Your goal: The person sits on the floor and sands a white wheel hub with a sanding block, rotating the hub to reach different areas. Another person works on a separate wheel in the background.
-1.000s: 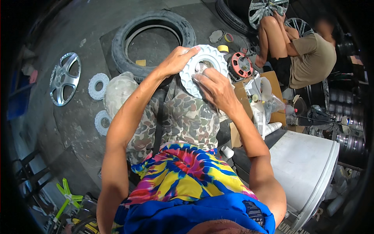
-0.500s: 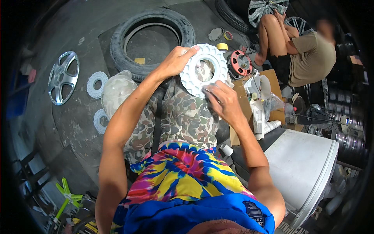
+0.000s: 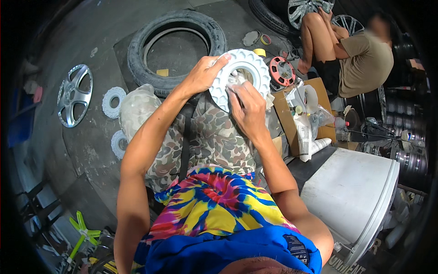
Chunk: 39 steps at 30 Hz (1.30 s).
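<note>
A pale, chalky ring with a scalloped rim is held up over my camouflage-clad knees. My left hand grips its upper left edge, with the thumb lying on the front face and the other fingers behind. At the lower part of the ring, my right hand presses bunched fingertips against the face beside the centre hole. Whatever may be pinched in those fingers is too small to make out. Two similar rings lie on the floor to the left, the farther ring and the nearer ring by my knee.
A tyre lies ahead, and a silver five-spoke wheel at far left. To my right are a cardboard box of supplies, a red-rimmed reel and a white drum. A co-worker sits at far right, handling another wheel.
My right hand has moved up and left across the ring, from its lower edge to beside the centre hole. The left hand keeps its hold.
</note>
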Motion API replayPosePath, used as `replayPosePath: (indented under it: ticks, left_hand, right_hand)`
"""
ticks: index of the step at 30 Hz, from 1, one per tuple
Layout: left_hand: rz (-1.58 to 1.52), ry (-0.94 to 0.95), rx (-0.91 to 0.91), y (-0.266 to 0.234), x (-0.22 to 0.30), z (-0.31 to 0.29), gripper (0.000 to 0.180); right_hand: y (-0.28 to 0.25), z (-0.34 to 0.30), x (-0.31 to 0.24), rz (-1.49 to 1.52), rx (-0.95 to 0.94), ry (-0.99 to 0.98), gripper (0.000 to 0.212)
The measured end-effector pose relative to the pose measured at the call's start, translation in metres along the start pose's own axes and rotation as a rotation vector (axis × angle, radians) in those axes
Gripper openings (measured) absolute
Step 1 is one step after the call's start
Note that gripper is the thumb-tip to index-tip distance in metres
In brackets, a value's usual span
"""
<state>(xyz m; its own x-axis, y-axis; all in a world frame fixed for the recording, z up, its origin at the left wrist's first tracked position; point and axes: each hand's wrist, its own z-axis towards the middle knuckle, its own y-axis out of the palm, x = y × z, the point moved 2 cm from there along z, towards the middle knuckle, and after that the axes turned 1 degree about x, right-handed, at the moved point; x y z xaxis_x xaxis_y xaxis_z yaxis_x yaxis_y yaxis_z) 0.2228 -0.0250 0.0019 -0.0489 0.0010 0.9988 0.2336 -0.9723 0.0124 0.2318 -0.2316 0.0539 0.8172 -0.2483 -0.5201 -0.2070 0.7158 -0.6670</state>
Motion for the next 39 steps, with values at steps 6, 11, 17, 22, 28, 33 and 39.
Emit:
replayPosePath:
  ticks: [6, 11, 17, 22, 28, 33, 39]
  left_hand:
    - [-0.023, -0.004, 0.014, 0.004, 0.005, -0.002, 0.065]
    - [0.0, -0.022, -0.02, -0.003, -0.003, 0.002, 0.063]
    - [0.013, -0.017, -0.055, -0.004, -0.001, 0.002, 0.059]
    - [0.051, -0.054, -0.074, -0.004, 0.011, -0.001, 0.058]
    - [0.007, 0.012, 0.032, -0.004, -0.008, 0.0, 0.063]
    - [0.005, 0.013, -0.002, 0.0, -0.005, 0.003, 0.064]
    - [0.071, -0.006, -0.001, -0.004, -0.001, 0.004, 0.065]
  right_hand:
    - [-0.003, -0.015, -0.005, 0.02, 0.007, 0.055, 0.017]
    - [0.021, 0.027, -0.001, 0.002, 0.221, 0.11, 0.01]
    - [0.02, 0.013, -0.009, 0.021, 0.216, 0.14, 0.008]
    - [0.02, 0.035, 0.005, -0.074, 0.34, 0.175, 0.006]
    - [-0.013, -0.001, 0.002, 0.013, -0.079, 0.133, 0.011]
    - [-0.044, -0.005, 0.041, -0.226, -0.104, 0.07, 0.018]
    - [-0.029, 0.018, 0.05, -0.301, -0.099, -0.098, 0.029]
